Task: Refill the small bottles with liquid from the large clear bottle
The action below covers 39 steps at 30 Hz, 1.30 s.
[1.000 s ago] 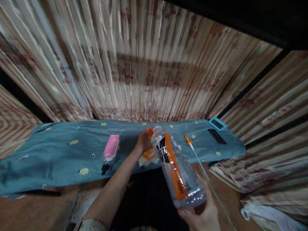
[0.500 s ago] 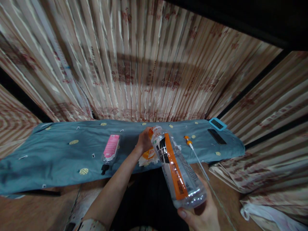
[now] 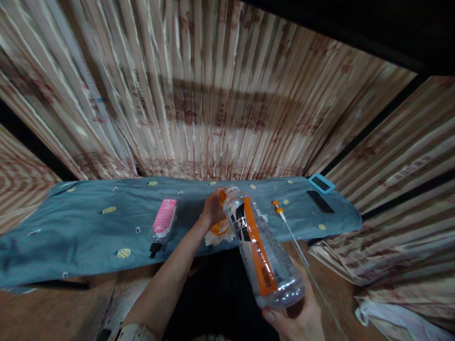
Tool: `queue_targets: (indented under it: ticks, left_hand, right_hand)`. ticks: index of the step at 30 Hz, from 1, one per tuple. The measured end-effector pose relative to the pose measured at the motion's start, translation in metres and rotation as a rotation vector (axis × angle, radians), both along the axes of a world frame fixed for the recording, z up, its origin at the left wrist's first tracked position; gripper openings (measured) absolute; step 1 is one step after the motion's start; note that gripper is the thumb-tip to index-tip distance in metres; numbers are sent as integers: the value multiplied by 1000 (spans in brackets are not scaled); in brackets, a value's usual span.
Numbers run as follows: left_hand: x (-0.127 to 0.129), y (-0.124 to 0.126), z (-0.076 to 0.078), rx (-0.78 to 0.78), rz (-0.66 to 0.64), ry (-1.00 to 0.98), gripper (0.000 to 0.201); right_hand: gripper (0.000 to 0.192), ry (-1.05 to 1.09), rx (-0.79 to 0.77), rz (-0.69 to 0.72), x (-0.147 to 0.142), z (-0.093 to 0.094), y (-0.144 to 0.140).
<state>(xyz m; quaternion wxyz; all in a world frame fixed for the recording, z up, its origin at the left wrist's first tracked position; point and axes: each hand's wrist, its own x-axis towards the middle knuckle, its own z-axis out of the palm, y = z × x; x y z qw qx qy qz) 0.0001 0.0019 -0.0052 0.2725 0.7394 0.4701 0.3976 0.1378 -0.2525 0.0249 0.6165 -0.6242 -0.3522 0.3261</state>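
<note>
My right hand [image 3: 302, 312] grips the base of a clear plastic drink bottle [image 3: 261, 251] with an orange, silver and black label. The bottle is tilted, base toward me and open mouth pointing away. My left hand [image 3: 213, 207] is closed by the bottle's mouth, around something orange [image 3: 223, 195] that is mostly hidden. Below that hand shows an orange item [image 3: 219, 229] with a pale, crinkled edge, partly covered by the bottle. To the right lies a pump head [image 3: 279, 209], orange and white with a long tube, reaching past the near edge of the cloth-covered surface.
A pink-labelled bottle [image 3: 165, 219] with a black top lies left on the teal cloth [image 3: 88, 227]. A blue-framed device [image 3: 322, 183] and a dark phone-like slab [image 3: 320, 202] lie at the right end. Pleated curtains [image 3: 213, 94] hang behind, with dark frame bars at the sides.
</note>
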Motion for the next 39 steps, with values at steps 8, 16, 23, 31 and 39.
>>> queue_targets:
  ticks: [8,16,23,31,39]
  left_hand:
    - [-1,0,1,5,-6,10,29]
    - [0,0,1,22,0,14,31]
    - [-1,-2,4,16,-4,18,30]
    - [0,-2,5,18,-4,17,26]
    - [-1,-2,5,16,-5,13,31]
  right_hand:
    - [96,-37,-6,3,2,1,0]
    - [96,-55,4,-10,0,3,0]
    - [98,-84,4,-6,4,-1,0]
    - [95,21,20,-25,0,2,1]
    - [98,-16,-2,5,2,-1,0]
